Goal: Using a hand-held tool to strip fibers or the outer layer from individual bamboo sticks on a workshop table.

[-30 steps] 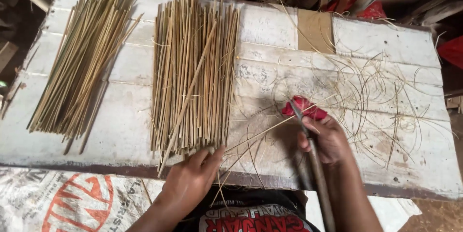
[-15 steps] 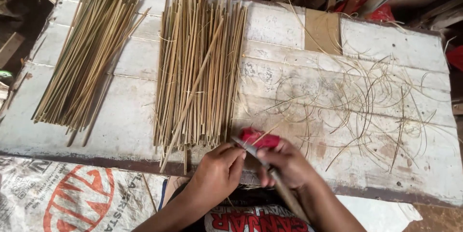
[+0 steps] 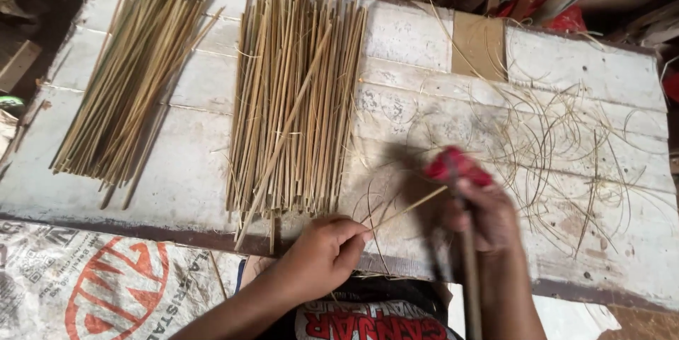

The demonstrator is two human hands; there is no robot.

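My left hand point(image 3: 322, 254) pinches the near end of a thin bamboo stick point(image 3: 410, 208) at the front edge of the white wooden board point(image 3: 424, 43). My right hand point(image 3: 484, 216) grips a knife with a red-wrapped handle point(image 3: 456, 165); its long dark blade runs down toward me past my wrist. The stick's far end meets the knife near my right fingers. A pile of pale split bamboo sticks point(image 3: 297, 100) lies just beyond my left hand. A second, greener pile point(image 3: 131, 71) lies at the board's left.
Thin curled bamboo shavings point(image 3: 566, 142) are scattered over the right half of the board. A brown cardboard patch point(image 3: 481, 47) sits at the back. A printed white sack point(image 3: 92, 283) lies below the board's left front. Wood scraps and red items crowd the far right.
My left hand has taken one stick from the middle pile and drawn it to the right. My right hand and the knife shifted left, then right again, and the blade now meets the stick.
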